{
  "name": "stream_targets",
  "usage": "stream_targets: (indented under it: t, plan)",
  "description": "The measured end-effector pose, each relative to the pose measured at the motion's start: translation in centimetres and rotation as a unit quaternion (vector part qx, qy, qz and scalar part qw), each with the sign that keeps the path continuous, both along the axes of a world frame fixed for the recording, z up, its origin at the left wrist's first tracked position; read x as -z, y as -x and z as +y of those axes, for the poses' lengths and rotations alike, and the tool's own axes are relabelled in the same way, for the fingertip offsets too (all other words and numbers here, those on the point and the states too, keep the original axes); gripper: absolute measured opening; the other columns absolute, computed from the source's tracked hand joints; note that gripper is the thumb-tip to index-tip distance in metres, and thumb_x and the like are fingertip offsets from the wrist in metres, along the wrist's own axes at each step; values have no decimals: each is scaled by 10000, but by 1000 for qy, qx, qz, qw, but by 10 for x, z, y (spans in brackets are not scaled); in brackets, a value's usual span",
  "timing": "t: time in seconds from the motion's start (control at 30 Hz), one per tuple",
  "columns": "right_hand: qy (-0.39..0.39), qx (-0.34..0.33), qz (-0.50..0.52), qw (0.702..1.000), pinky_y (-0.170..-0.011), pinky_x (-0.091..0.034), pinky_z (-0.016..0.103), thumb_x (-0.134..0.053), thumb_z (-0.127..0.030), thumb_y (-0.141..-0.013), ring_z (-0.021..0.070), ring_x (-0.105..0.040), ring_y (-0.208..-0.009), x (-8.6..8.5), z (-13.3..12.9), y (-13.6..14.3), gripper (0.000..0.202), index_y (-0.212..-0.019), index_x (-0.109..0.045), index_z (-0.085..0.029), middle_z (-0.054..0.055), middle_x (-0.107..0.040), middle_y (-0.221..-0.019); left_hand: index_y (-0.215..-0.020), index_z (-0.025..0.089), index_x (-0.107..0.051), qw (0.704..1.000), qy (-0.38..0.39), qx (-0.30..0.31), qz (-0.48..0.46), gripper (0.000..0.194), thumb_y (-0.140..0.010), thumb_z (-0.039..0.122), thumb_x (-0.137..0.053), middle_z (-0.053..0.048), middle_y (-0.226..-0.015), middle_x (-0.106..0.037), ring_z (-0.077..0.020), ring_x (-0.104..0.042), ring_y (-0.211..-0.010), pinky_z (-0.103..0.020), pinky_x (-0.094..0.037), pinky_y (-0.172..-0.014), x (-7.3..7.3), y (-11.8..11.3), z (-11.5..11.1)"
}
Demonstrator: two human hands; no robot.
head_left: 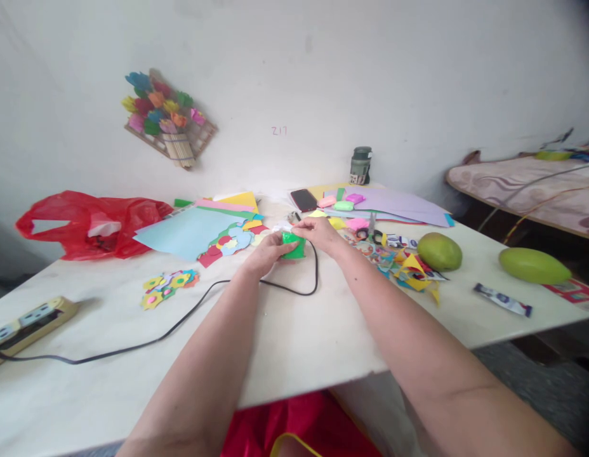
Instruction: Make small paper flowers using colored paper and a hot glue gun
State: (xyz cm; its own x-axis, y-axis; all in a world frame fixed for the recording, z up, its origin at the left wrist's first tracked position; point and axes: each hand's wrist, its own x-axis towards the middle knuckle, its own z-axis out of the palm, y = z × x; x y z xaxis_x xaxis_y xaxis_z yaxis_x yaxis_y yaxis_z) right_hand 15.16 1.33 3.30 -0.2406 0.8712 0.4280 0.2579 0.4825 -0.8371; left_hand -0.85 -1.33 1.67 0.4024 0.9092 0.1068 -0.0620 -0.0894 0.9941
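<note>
A small bright green packet (293, 246) is held up over the middle of the white table (294, 330). My left hand (268, 251) grips its left side, thumb across the front. The fingers of my right hand (320, 231) are pinched together at the packet's top edge. A black cable (209, 291) passes beneath my left wrist and loops up beside the packet. Left of the hands lie paper flower shapes (232, 240); to the right are scissors (370, 233) among colourful scraps (403, 270).
A power strip (32, 324) and red plastic bag (99, 222) are at left. A phone (304, 200), soft coloured packs (343, 205) and a bottle (360, 166) stand behind. Two green fruits (440, 251) and a tube (502, 299) lie right.
</note>
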Motion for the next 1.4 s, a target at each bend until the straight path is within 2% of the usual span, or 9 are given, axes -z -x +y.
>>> stream_targets:
  t: [0.2, 0.33, 0.47, 0.7, 0.87, 1.0, 1.1, 1.27, 1.4]
  plan:
    - [-26, 24, -48, 998, -609, -377, 242, -624, -238, -649, 126, -519, -623, 1, 3, -1, 97, -630, -652, -147, -7, -581, -608, -865, 125, -617, 999, -43, -15, 30, 318, -632, 317, -715, -32, -749, -633, -113, -578, -624, -228, -442, -589, 3, 1, 3]
    - [-112, 71, -133, 982, -618, -355, 240, -604, -216, -696, 129, -519, -671, 0, 3, 2, 104, -618, -639, -157, 15, -585, -676, -850, 136, -598, 999, -42, -23, 4, 330, -608, 320, -728, -10, -702, -617, -105, -566, -583, -214, -427, -549, 2, 0, 2]
    - [-189, 101, -190, 958, -622, -351, 241, -571, -218, -743, 143, -532, -738, 2, 1, 4, 118, -662, -643, -171, 36, -606, -760, -933, 164, -557, 999, -22, -34, -31, 411, -598, 319, -735, 8, -690, -608, -106, -581, -574, -210, -442, -535, 1, -1, 2]
    - [-259, 55, -198, 944, -713, -409, 247, -507, -169, -765, 149, -565, -848, 5, 0, 3, 160, -710, -657, -177, 41, -636, -908, -993, 198, -486, 998, -8, -44, -36, 463, -612, 314, -723, 26, -672, -591, -117, -573, -518, -204, -429, -439, 1, 2, 2]
    - [-282, 40, -253, 925, -735, -428, 283, -527, -161, -722, 182, -546, -937, 2, -5, 1, 153, -727, -678, -186, 59, -614, -1015, -953, 186, -480, 997, -20, -51, -54, 456, -590, 277, -740, 33, -648, -588, -116, -581, -532, -224, -449, -496, 3, 4, 4]
    - [-285, 28, -253, 924, -797, -434, 316, -539, -133, -688, 190, -544, -937, 3, -6, 2, 154, -733, -680, -175, 79, -565, -1152, -912, 170, -479, 996, -19, -56, -66, 424, -590, 253, -742, 26, -639, -597, -111, -584, -541, -215, -439, -515, 5, 3, 5]
    - [-265, 17, -214, 940, -834, -433, 340, -528, -118, -683, 199, -541, -974, 7, -2, 4, 163, -730, -674, -172, 84, -551, -1181, -900, 162, -486, 995, -12, -62, -75, 414, -589, 248, -745, 21, -645, -602, -104, -582, -542, -211, -441, -520, 4, 2, 5]
    - [-172, -7, -106, 979, -802, -453, 342, -504, -101, -680, 189, -548, -973, 11, 6, 3, 197, -770, -664, -170, 77, -571, -1118, -855, 173, -474, 989, 29, -92, -116, 437, -550, 275, -771, 23, -637, -595, -123, -576, -516, -230, -446, -468, 4, 1, 6]
    - [-81, -35, -61, 994, -761, -464, 319, -538, -134, -679, 160, -564, -855, 9, 6, 2, 318, -977, -645, -147, 98, -551, -1155, -784, 171, -463, 977, 48, -126, -163, 440, -499, 239, -791, 21, -621, -594, -133, -584, -526, -226, -450, -454, 4, -1, 7]
